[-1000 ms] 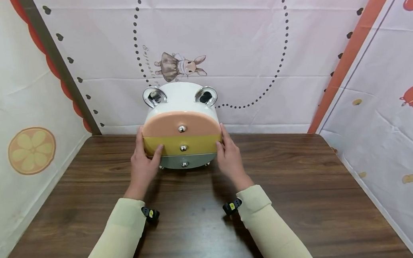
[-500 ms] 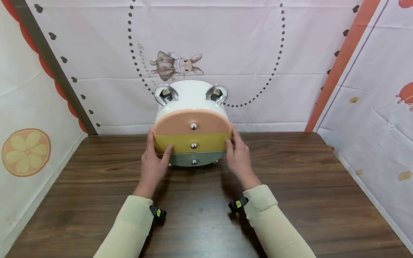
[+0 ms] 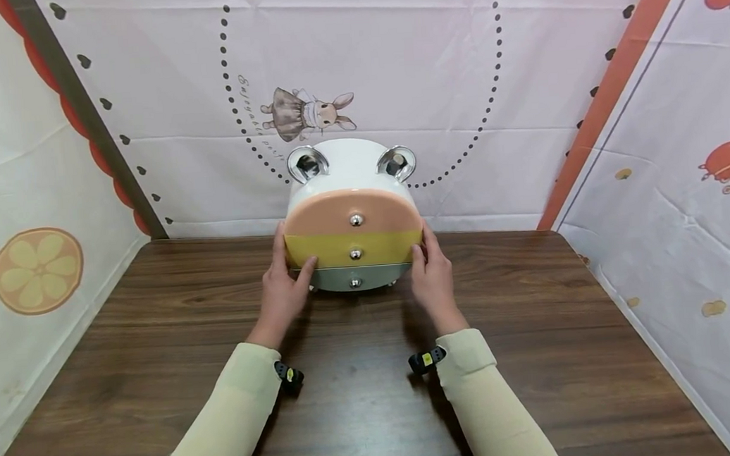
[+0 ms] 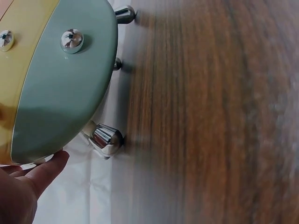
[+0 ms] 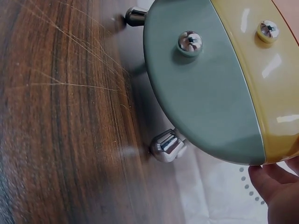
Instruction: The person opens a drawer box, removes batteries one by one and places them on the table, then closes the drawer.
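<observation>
A rounded box with three drawer fronts, orange, yellow [image 3: 335,250] and green [image 3: 333,279], stands at the table's back edge, its white top [image 3: 350,160] bearing two silver rings. My left hand [image 3: 283,288] grips its left side, thumb on the front near the yellow-green seam. At the opposite side my right hand [image 3: 432,278] holds it the same way. Each drawer front has a round silver knob. In the left wrist view the green front [image 4: 65,88] and a metal foot [image 4: 107,139] show; the right wrist view shows another foot [image 5: 167,145] close to the table.
The dark wooden table [image 3: 365,412] reaches toward me. Behind it hangs a pale printed cloth [image 3: 379,64] with a rabbit figure, and similar cloths hang at the left [image 3: 12,175] and right [image 3: 667,185]. A black band sits on each wrist.
In the head view the box and both hands have shifted to the right, while the backdrop has slid slightly left. Both hands keep their hold on the sides.
</observation>
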Demonstrator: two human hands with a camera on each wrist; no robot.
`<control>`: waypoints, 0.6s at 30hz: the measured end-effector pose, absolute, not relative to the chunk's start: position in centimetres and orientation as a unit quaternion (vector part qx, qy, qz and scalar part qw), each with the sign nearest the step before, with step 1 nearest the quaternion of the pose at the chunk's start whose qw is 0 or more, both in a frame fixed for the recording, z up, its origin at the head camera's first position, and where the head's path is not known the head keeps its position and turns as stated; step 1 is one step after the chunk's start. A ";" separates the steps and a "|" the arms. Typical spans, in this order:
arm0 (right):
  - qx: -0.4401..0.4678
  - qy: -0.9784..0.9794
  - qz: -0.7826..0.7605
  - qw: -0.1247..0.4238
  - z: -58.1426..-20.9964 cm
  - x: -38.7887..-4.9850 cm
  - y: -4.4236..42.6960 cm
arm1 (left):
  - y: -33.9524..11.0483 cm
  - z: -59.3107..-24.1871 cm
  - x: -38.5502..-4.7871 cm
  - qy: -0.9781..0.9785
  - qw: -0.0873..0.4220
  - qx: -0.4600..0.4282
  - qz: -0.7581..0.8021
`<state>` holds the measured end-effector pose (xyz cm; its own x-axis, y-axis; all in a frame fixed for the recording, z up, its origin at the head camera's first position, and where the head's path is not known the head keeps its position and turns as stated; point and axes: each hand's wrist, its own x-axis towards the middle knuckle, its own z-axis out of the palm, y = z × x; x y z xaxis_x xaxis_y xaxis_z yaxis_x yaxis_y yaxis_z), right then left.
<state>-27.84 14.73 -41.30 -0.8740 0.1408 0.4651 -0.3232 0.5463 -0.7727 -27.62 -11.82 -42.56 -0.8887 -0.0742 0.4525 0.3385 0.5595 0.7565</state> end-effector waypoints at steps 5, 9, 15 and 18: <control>0.051 -0.839 0.482 0.249 -41.5 -28.0 15.1 | -11.4 -42.8 -28.1 -0.850 0.216 -0.083 -0.474; 0.043 -0.834 0.494 0.243 -41.7 -28.1 15.2 | -11.2 -43.0 -28.3 -0.842 0.213 -0.085 -0.488; 0.039 -0.820 0.518 0.241 -41.9 -28.1 15.2 | -11.6 -43.2 -28.4 -0.821 0.177 -0.073 -0.539; 0.045 -0.817 0.524 0.236 -41.9 -28.2 15.1 | -12.2 -43.1 -28.6 -0.798 0.150 -0.067 -0.581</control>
